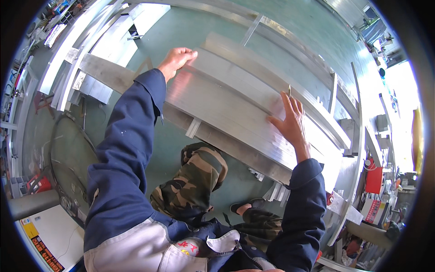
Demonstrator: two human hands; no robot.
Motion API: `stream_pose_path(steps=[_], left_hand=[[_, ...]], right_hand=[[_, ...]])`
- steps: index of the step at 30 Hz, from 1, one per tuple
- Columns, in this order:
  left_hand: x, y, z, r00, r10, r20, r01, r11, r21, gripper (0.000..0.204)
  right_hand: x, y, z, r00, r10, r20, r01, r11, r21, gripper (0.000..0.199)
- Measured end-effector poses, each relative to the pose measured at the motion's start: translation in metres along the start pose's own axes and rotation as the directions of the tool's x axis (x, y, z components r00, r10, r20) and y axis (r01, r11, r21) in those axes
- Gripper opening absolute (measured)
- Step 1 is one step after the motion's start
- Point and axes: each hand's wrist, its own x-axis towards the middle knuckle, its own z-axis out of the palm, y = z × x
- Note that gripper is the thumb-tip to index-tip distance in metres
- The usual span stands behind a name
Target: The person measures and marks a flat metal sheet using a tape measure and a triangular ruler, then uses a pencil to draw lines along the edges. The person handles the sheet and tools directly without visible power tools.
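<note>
Seemingly positioning the metal panel [226, 104], left hand [178, 61] curling at its corner, clamping unclear, right hand [293, 122] spreading fingers across it, next move probably needing even pressure.

Passable: the space over the metal panel [226, 106] between left hand [177, 61] and right hand [293, 121], also the gap between panel and back beam [276, 29], though crossbars [333, 94] interrupt it. Obstructed: near edge, by a jutting metal strip [193, 128] with a knee [204, 164] below; right end, by a long bar [361, 136].
</note>
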Motion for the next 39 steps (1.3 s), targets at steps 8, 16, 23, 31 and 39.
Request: stream_pose_path(steps=[8,16,23,31,39], left_hand=[[-0.027,0.040,-0.003,0.995,0.102,0.006,-0.101,0.994,-0.040,0.024],[-0.042,0.045,-0.017,0.996,0.086,-0.032,-0.087,0.996,-0.003,0.022],[-0.065,0.008,-0.025,0.991,0.136,-0.002,-0.136,0.988,0.070,0.031],[-0.073,-0.016,-0.020,0.999,0.040,0.015,-0.042,0.965,0.260,0.048],[-0.077,-0.006,-0.021,0.994,-0.076,0.080,0.066,0.990,0.128,0.038]], right_hand=[[0.015,0.015,-0.018,0.978,0.118,0.173,-0.137,0.985,0.103,0.098],[0.020,0.001,-0.038,0.989,0.055,0.137,-0.065,0.996,0.068,0.093],[-0.025,-0.022,-0.035,0.993,0.001,0.121,-0.015,0.994,0.108,0.090],[-0.035,-0.016,-0.021,0.982,0.012,0.190,-0.039,0.990,0.137,0.097],[-0.038,-0.016,-0.021,0.975,0.019,0.223,-0.028,0.999,0.037,0.108]])
